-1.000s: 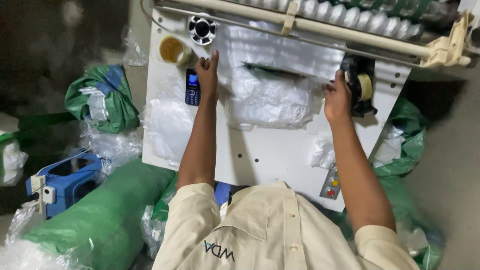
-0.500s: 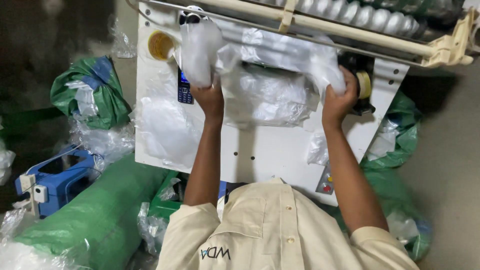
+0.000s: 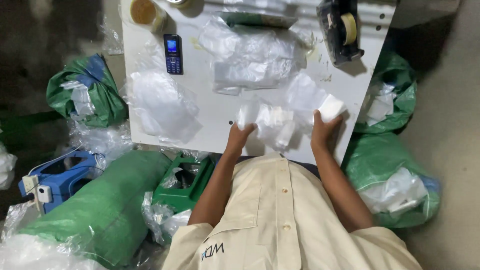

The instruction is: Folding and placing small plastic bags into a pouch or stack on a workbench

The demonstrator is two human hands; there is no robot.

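Clear plastic bag (image 3: 274, 124) stretched between my hands at near edge of white desk (image 3: 210, 107), flat for handling. Left hand (image 3: 240, 136) pinches one side; right hand (image 3: 324, 129) closed on other side plus white folded piece (image 3: 332, 106). Phone (image 3: 173, 53), tape dispenser (image 3: 342, 31) parked beyond. Fingertips hidden under film; bag contents unclear.

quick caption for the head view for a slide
Both hands, left hand and right hand, grip a clear plastic bag on a white table.

tape roll (image 3: 145, 12): cut by top edge | tape dispenser (image 3: 341, 30): top cut off | both hands' fingers: blurred
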